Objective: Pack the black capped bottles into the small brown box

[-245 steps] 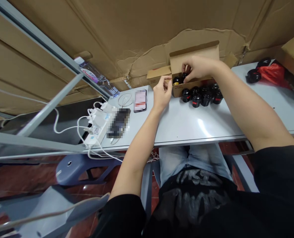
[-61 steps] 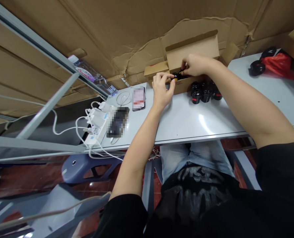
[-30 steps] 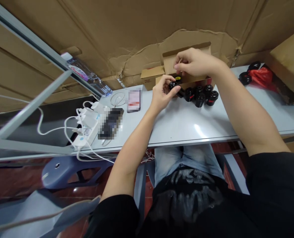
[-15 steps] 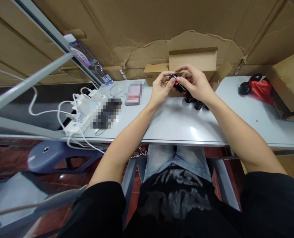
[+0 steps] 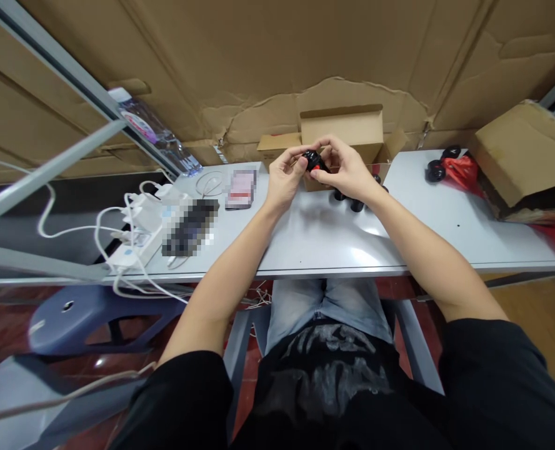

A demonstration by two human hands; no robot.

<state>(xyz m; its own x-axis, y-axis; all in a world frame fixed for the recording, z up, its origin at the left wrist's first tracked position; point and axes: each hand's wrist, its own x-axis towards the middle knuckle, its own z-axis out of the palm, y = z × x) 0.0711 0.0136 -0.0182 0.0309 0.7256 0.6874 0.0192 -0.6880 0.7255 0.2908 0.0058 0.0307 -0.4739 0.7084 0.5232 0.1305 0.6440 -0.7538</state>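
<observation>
Both hands meet over the far side of the white table (image 5: 334, 240), pinching one small black cylindrical part with a red band (image 5: 314, 162). My left hand (image 5: 282, 178) grips its left end with curled fingers. My right hand (image 5: 347, 169) holds its right end between thumb and fingertips. Just behind them an open cardboard box (image 5: 342, 128) stands with its lid up. A few more black parts (image 5: 352, 201) sit on the table under my right wrist, partly hidden.
To the left lie a phone (image 5: 240, 189), a coiled white cable (image 5: 209, 184), a white power strip with chargers (image 5: 137, 234) and a plastic bottle (image 5: 153, 131). A red bag with black parts (image 5: 453, 167) and a large carton (image 5: 521, 159) sit at right. Cardboard lines the wall.
Both hands drew back from the open box with one black part and now hold it together above the table. The camera view shifted right and down.
</observation>
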